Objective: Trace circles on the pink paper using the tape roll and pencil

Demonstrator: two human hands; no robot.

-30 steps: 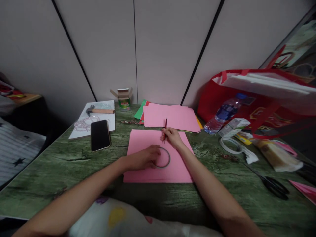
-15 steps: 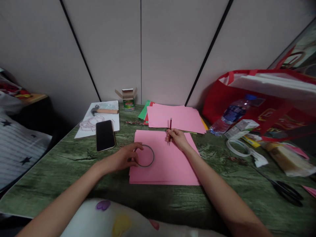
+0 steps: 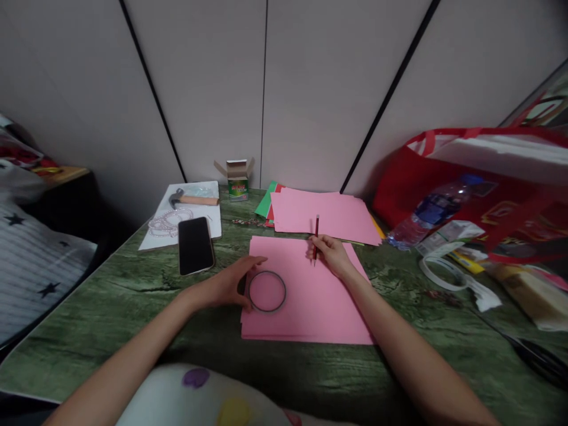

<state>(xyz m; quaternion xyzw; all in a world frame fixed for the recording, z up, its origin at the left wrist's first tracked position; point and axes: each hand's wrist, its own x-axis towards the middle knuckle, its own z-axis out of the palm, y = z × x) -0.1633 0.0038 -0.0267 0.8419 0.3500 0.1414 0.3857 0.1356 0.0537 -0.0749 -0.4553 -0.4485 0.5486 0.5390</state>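
A thin grey ring (image 3: pixel 285 290) lies on the left part of a stack of pink paper (image 3: pixel 319 313). My left hand (image 3: pixel 233 281) is at the ring's left edge, thumb and fingers spread apart; the thumb is close to the rim, and I cannot tell if it touches. In my right hand (image 3: pixel 331 254) a dark red pencil (image 3: pixel 316 226) is held upright, point down over the upper right of the paper. Whether its tip meets the sheet is unclear.
More pink sheets (image 3: pixel 323 213) lie behind. Leftward are a phone (image 3: pixel 196 245), a hammer (image 3: pixel 195 200) and a string of beads (image 3: pixel 166 223); a small open box (image 3: pixel 238 186) stands behind. Rightward are a bottle (image 3: pixel 432 210), a red bag (image 3: pixel 399 171), white tape (image 3: pixel 444 281) and scissors (image 3: pixel 539 358).
My left hand has opened from its hold at the ring's edge, and the ring lies slightly nearer to me on the paper. My right hand still holds the pencil. The view has shifted slightly.
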